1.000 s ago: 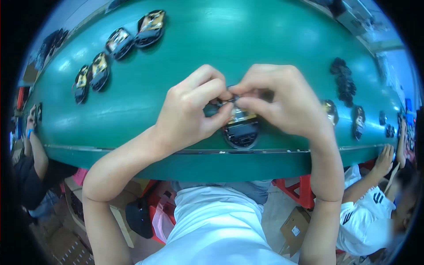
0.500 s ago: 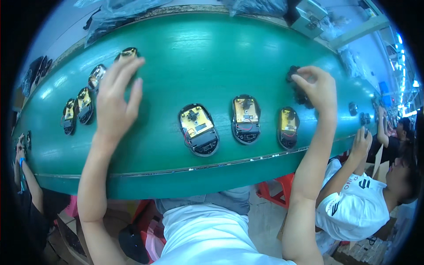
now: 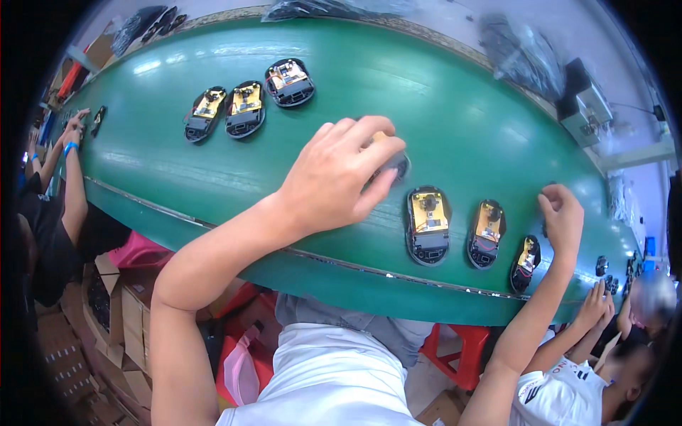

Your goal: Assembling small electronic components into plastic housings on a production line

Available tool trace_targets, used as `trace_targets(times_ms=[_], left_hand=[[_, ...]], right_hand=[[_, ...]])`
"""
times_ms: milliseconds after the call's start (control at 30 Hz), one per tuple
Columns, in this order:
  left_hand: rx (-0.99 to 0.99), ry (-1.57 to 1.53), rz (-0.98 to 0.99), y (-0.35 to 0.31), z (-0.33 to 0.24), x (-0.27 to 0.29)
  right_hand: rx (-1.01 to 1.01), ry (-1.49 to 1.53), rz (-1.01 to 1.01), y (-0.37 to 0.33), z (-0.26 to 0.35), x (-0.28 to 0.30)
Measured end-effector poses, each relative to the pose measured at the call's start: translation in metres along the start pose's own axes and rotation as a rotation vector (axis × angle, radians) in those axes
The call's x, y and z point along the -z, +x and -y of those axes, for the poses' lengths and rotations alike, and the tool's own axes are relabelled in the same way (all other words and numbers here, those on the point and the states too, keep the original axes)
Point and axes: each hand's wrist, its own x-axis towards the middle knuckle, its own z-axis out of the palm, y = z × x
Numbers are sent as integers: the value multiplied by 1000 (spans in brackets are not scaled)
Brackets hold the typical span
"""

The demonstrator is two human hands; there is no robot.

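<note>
Black mouse bases (image 3: 428, 231), six nearby, one in grip of left fingers (image 3: 373, 129); right fingers (image 3: 559, 192) with hold unclear

Open mouse (image 3: 402, 167) blurred; half-hidden behind left fingers (image 3: 381, 151)

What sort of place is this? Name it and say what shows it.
Probably a factory assembly line: a long green work table, several open computer mice set out on it, and other people with their hands at its edge.
</note>
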Motion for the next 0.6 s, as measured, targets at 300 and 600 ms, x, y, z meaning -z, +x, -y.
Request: trace_targets(times_ms=[300, 600], left_hand=[[306, -89, 43, 2, 45, -4], [135, -274, 35, 6, 31, -23]], right_hand=[[261, 442, 113, 6, 71, -6], [613, 509, 199, -8, 188, -49]])
